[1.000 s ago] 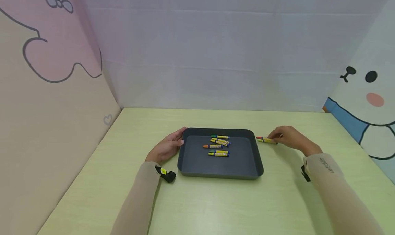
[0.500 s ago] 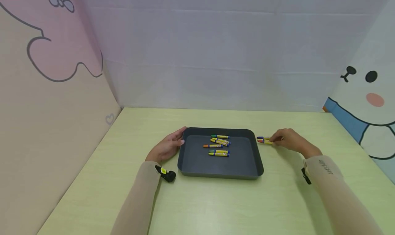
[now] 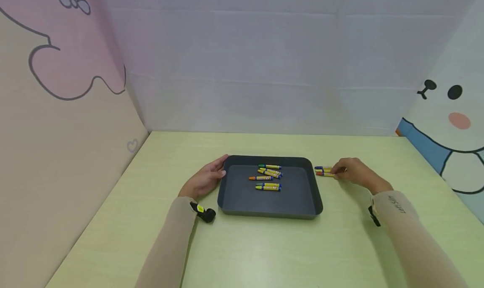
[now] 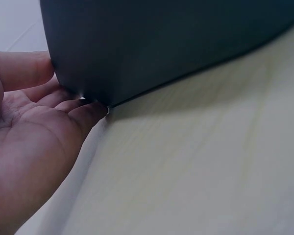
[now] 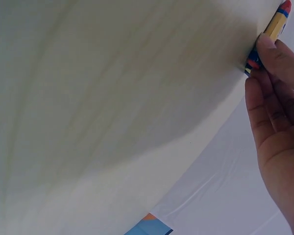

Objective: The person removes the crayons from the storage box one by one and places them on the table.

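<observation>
Left hand (image 3: 202, 182) flat, fingers straight against tray (image 3: 227, 195) wall. Farther right, right hand (image 3: 353, 173) fingertips pinching, probably, crayons (image 3: 324, 171) lying on table (image 3: 264, 250) beside tray. Risk: loose pinch, one rolling away.

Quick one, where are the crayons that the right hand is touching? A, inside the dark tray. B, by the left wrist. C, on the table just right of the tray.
C: the right hand touches crayons lying on the table, outside the tray.
</observation>
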{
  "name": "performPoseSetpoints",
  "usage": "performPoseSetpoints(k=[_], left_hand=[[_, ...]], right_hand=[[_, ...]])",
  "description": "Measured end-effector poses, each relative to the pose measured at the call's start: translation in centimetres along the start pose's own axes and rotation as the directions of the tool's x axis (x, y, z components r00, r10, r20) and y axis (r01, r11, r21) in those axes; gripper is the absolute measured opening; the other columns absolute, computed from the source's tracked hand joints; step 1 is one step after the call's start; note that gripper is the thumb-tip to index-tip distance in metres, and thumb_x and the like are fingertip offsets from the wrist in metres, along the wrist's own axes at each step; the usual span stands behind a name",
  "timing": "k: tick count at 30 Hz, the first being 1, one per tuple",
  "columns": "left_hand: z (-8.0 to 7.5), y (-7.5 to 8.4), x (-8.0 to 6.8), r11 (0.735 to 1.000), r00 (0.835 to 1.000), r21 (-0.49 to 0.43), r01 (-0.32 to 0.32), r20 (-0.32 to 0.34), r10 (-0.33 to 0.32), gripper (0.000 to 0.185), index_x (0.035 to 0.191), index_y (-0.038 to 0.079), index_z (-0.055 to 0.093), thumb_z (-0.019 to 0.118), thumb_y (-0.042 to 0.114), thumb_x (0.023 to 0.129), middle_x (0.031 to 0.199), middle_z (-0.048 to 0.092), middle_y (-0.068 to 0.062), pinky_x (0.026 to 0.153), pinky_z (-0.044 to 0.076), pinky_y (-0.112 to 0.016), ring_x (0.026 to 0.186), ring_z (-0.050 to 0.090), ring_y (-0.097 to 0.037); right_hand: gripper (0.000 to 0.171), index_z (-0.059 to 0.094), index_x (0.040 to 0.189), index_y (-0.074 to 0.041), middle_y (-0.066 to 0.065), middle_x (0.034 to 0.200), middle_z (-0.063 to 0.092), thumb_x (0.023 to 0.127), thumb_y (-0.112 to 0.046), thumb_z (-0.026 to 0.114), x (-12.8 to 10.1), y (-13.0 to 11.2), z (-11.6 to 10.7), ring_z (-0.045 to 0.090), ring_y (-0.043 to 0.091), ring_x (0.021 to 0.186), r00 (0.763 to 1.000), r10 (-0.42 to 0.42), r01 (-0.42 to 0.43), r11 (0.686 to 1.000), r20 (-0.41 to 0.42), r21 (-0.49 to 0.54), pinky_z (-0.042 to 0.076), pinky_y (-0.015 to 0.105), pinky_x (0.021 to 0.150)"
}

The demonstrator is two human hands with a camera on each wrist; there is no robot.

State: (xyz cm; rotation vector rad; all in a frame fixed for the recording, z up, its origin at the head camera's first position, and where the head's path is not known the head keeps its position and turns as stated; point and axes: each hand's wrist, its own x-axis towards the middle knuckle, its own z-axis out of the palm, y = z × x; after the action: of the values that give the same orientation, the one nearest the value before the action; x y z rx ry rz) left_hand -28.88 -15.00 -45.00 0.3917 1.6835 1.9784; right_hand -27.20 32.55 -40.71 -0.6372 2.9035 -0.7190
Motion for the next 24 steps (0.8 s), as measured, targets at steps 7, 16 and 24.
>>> performPoseSetpoints(k=[7, 16, 24], left_hand=[[-0.30, -0.18, 0.22, 1.000, 1.000, -0.008, 0.007, 0.002, -0.007, 0.071, 0.156, 0.011, 0.005, 0.040, -0.008, 0.097, 0.163, -0.006, -0.002, 0.122, 0.000, -0.039, 0.150, -0.009, -0.019], [-0.15, -0.13, 0.25, 1.000, 1.000, -0.001, 0.013, 0.007, -0.013, 0.070, 0.156, 0.012, 0.005, 0.039, -0.007, 0.098, 0.163, -0.006, -0.002, 0.122, 0.001, -0.040, 0.150, -0.008, -0.019], [-0.14, -0.10, 0.30, 1.000, 1.000, -0.006, 0.011, -0.001, -0.011, 0.068, 0.156, 0.011, 0.006, 0.036, -0.008, 0.098, 0.163, -0.004, -0.003, 0.122, 0.001, -0.040, 0.150, -0.007, -0.020]], right_hand=[[0.012, 0.073, 0.093, 0.002, 0.017, 0.091, 0.070, 0.081, 0.002, 0.070, 0.21, 0.05, 0.09, 0.065, 0.025, 0.080, 1.000, -0.010, 0.010, 1.000, -0.015, -0.025, 0.052, 0.030, 0.067], [0.011, 0.073, 0.091, 0.001, 0.018, 0.091, 0.071, 0.080, 0.002, 0.072, 0.32, 0.10, 0.10, 0.065, 0.026, 0.080, 0.999, 0.024, -0.025, 0.999, -0.034, -0.035, 0.052, 0.034, 0.069], [0.005, 0.074, 0.081, -0.003, 0.015, 0.086, 0.072, 0.078, 0.001, 0.074, 0.84, -0.19, 0.03, 0.064, 0.028, 0.080, 0.999, 0.031, -0.033, 0.996, -0.025, -0.082, 0.053, 0.041, 0.071]])
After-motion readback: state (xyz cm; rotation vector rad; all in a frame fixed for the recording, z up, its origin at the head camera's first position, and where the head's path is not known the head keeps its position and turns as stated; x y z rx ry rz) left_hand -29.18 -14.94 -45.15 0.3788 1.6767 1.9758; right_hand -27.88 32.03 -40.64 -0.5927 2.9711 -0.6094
